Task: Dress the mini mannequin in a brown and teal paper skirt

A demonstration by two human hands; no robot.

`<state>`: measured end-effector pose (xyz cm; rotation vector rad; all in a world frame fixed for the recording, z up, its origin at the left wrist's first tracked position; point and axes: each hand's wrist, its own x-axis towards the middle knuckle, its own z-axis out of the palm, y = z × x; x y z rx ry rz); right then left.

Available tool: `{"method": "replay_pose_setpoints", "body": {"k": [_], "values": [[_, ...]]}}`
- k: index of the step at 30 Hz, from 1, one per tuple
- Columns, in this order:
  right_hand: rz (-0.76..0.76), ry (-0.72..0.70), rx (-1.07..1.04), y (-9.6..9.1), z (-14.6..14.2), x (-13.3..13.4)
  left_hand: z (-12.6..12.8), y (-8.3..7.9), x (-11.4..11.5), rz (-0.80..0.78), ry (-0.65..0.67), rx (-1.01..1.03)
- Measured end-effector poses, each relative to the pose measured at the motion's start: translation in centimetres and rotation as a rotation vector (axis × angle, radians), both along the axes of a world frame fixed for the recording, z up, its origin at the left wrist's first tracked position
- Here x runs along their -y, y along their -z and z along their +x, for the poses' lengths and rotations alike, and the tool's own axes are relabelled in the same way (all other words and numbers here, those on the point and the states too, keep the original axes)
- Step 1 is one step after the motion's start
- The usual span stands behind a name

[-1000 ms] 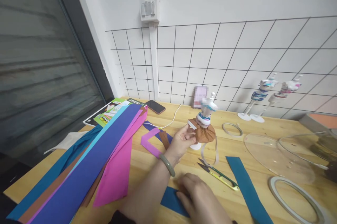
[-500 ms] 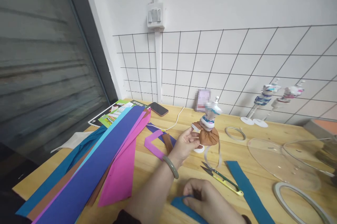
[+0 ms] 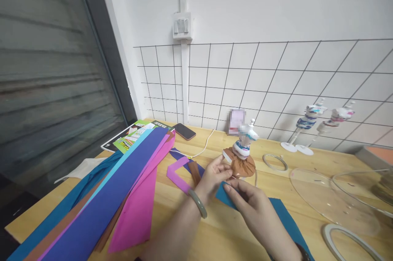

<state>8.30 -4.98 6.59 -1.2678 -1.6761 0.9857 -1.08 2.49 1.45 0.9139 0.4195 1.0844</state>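
Note:
My left hand (image 3: 216,175), a jade-coloured bangle on its wrist, pinches the edge of a gathered brown skirt (image 3: 244,166) at the base of a small white dress form (image 3: 244,140). Blue and white bands wrap the form's upper part. Close beside it, my right hand (image 3: 250,197) grips a teal strip (image 3: 224,196) between thumb and fingers, its end near the skirt's lower edge. A second teal strip (image 3: 287,216) lies on the table, partly behind my right forearm. I cannot tell whether the strips are paper or cloth.
Long coloured strips (image 3: 123,175) are heaped at left over booklets (image 3: 129,138). A phone (image 3: 184,131), white cord (image 3: 204,149) and tape rings (image 3: 274,162) lie around the wooden table. Two more dress forms (image 3: 310,115) stand at the back right, near a clear disc (image 3: 331,199).
My right hand has moved up and forward with the teal strip, close to my left hand and the skirt. It now covers the thread snips. My left hand keeps its hold.

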Motion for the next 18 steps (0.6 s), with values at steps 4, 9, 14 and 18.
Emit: {"method": "replay_pose_setpoints", "body": {"k": [4, 9, 14, 18], "values": [[0.060, 0.077, 0.138, 0.3, 0.6, -0.4, 0.2, 0.1, -0.1, 0.002, -0.038, -0.024], [0.052, 0.186, 0.164, 1.4, 2.3, -1.8, 0.4, 0.1, 0.0, 0.020, -0.145, -0.091], [0.092, 0.206, 0.217, 1.3, 3.0, -2.0, 0.3, -0.8, 0.5, 0.066, -0.141, -0.047], [0.105, 0.213, 0.222, 1.3, 2.9, -2.1, 0.1, -1.1, 0.6, 0.100, -0.143, -0.053]]}}
